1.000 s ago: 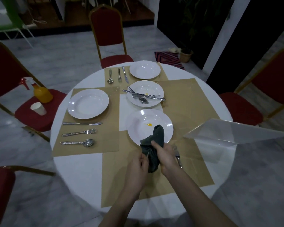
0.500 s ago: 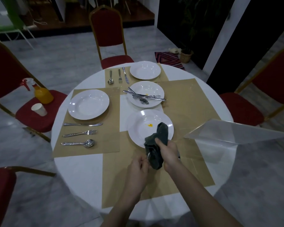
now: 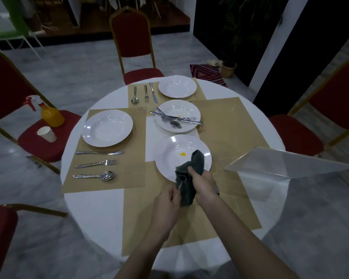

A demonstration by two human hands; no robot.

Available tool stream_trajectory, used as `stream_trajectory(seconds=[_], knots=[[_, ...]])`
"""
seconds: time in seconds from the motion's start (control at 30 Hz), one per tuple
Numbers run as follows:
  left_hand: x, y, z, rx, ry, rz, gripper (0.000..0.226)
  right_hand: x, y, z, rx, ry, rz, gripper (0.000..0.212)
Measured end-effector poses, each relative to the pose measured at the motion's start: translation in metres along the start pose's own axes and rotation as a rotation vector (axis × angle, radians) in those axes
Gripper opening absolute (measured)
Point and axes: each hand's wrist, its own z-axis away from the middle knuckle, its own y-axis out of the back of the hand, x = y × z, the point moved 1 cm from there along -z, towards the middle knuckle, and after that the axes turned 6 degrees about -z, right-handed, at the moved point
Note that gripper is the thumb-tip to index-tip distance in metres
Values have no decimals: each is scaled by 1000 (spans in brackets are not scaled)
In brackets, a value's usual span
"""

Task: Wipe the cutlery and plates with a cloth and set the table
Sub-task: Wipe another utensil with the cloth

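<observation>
Both hands have edged right — right hand (image 3: pixel 205 185) grips cloth (image 3: pixel 187 178), left hand (image 3: pixel 167 200) pinches cutlery (image 3: pixel 179 185)

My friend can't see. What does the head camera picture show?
Two hands wipe a piece of cutlery with a dark cloth over a round table. Four white plates sit there; the nearest plate has a yellow spot.

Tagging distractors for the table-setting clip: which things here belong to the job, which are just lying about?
Job:
cloth, in right hand
cutlery piece, in left hand
stained plate
plate with piled cutlery
two set places: left plate, far plate
placemats

Lying about:
spray bottle
paper cup
clear sheet
chairs
</observation>
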Motion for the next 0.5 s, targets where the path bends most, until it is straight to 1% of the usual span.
stream_trajectory(seconds=[0.03, 0.1, 0.17, 0.2, 0.23, 0.3, 0.37, 0.47, 0.5], knots=[[-3, -1, 2, -7, -10, -37, 28, -3, 4, -7, 38, 20, 12, 25], [-6, -2, 7, -4, -19, -58, 30, -7, 11, -18, 33, 40, 38, 29], [-6, -2, 7, 15, -1, -10, 28, -4, 14, -19, -46, 30, 76, 33], [-6, -2, 5, 25, 12, 22, 26, -1, 15, -18, -69, 27, 82, 38], [-4, -2, 4, 32, 15, 43, 25, 0, 15, -14, -90, 17, 66, 39], [-4, -3, 2, 44, 5, 53, 25, 0, 14, 1, -147, -3, -71, 25], [-5, -3, 0, 50, 0, 65, 25, 4, 15, 11, -190, -25, -123, 18], [-6, -4, -8, 82, 9, 73, 26, 14, 9, 26, -285, -55, -116, 25], [-5, -4, -9, 89, -2, 56, 27, 15, 7, 27, -284, -53, -125, 24]])
